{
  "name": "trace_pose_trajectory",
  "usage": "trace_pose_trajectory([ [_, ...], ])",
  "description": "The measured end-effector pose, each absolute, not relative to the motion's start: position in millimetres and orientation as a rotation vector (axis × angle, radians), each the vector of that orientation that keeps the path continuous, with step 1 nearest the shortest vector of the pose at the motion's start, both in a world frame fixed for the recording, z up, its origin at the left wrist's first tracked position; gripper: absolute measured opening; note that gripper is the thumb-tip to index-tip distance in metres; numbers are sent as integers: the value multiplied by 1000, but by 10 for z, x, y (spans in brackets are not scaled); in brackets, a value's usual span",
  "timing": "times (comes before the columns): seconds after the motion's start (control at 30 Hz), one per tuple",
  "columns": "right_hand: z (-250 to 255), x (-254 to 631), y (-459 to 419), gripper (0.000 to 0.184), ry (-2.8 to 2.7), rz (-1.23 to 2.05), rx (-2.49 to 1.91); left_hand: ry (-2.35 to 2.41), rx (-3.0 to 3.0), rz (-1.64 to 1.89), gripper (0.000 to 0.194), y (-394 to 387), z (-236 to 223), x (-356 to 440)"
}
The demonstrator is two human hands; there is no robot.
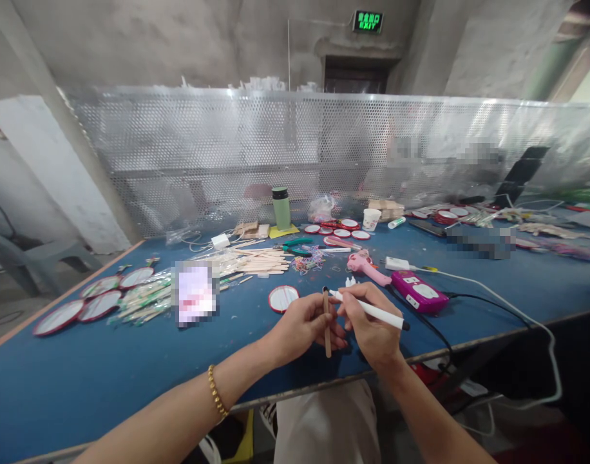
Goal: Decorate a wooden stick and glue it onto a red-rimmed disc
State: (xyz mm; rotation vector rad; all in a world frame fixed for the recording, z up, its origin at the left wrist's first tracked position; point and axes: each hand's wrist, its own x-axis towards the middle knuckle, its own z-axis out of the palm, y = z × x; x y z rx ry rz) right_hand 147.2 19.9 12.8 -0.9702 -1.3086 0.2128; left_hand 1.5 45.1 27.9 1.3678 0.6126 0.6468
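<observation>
Between the fingers of my left hand [299,325] stands a flat wooden stick [328,341], held roughly upright near the table's front edge. Its top end looks dark. My right hand [372,322] grips a white marker [379,314] with a black rear end, and the marker's tip points at the top of the stick. Whether the tip touches the wood, I cannot tell. Just beyond my left hand lies a round white disc with a red rim [284,298]. Small white bottle tips [350,281] show behind my right hand.
Wooden sticks [263,260] and green pliers [295,245] lie ahead. A green bottle [281,209] and paper cup [371,220] stand farther back. On the right are a pink glue gun [365,265], a purple box [419,292] and cables. Red-rimmed discs [99,305] lie left. Perforated metal [256,135] closes the back.
</observation>
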Motion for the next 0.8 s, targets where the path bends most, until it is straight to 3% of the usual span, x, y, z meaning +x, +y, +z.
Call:
trace_pose_trajectory([
  [0.8,131,1483,199,14,-1326,217,-1000,615,1372,645,47,451,279,14],
])
